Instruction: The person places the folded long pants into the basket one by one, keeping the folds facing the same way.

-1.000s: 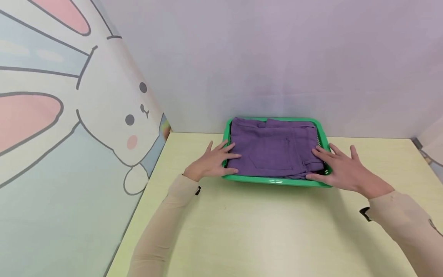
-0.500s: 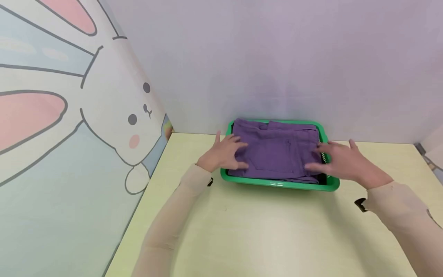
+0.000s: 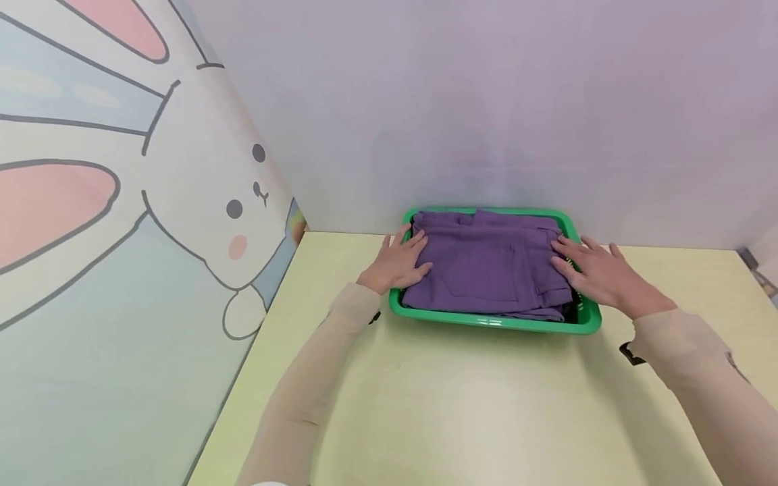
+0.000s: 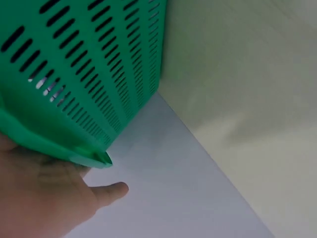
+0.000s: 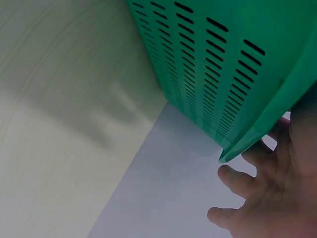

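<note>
Folded purple trousers (image 3: 480, 266), with a back pocket and belt loops showing, lie in a green plastic basket (image 3: 498, 324). My left hand (image 3: 398, 263) reaches over the basket's left rim, its fingertips on the left edge of the trousers. On the opposite side my right hand (image 3: 598, 273) spreads over the right rim, fingertips touching the trousers' right edge. Both wrist views look at the slotted basket side (image 4: 94, 64) from below the rim, with part of each hand above the rim hidden. What lies under the top layer of cloth is hidden.
The basket stands at the back of a pale wooden table (image 3: 474, 405), close to a plain light wall (image 3: 486, 115). To the left is a wall panel with a printed rabbit (image 3: 200, 202). Bare tabletop shows in front of the basket.
Half a second ago both hands were held slightly above the cloth with fingers bent; now they rest on its side edges. The left hand sits a little farther back and right than one second ago.
</note>
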`<state>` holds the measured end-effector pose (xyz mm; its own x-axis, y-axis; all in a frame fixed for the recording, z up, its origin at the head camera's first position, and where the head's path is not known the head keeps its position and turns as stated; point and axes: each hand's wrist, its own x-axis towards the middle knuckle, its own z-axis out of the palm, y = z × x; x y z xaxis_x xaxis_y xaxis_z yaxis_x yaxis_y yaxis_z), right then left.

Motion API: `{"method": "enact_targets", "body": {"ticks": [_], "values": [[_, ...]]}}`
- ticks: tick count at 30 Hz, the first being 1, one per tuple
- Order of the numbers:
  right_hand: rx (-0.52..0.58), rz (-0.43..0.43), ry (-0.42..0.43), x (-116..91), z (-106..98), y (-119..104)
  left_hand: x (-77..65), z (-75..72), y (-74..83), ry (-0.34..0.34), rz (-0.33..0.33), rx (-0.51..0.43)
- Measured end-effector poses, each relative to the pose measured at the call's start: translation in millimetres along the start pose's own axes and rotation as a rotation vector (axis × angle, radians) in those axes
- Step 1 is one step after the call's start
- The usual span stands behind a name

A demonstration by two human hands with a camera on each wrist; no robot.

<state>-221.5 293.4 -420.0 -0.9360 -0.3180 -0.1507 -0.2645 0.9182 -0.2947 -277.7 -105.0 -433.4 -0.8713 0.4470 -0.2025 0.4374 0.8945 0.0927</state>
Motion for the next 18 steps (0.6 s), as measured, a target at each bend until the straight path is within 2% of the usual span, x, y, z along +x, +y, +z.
{"method": "enact_targets", "body": {"ticks": [5,7,10,14,18], "values": [[-0.064,0.007,0.022,7.1,-2.1,-8.4,5.7,-3.5,5.6,-0.032,-0.039,0.100],[-0.044,0.008,0.014,9.1,-4.5,-9.1,6.2,-4.1,6.0,-0.037,-0.044,0.087],[0.047,0.017,0.038,2.3,-9.0,-7.0,2.1,-4.9,4.0,-0.017,-0.040,0.002],[0.136,0.055,0.155,-26.3,-12.1,-8.2,-19.5,-11.6,-1.5,0.049,-0.035,-0.128],[0.109,0.112,0.246,-63.5,-15.9,-15.8,-59.4,-22.5,-9.7,0.126,-0.073,-0.167]]}}
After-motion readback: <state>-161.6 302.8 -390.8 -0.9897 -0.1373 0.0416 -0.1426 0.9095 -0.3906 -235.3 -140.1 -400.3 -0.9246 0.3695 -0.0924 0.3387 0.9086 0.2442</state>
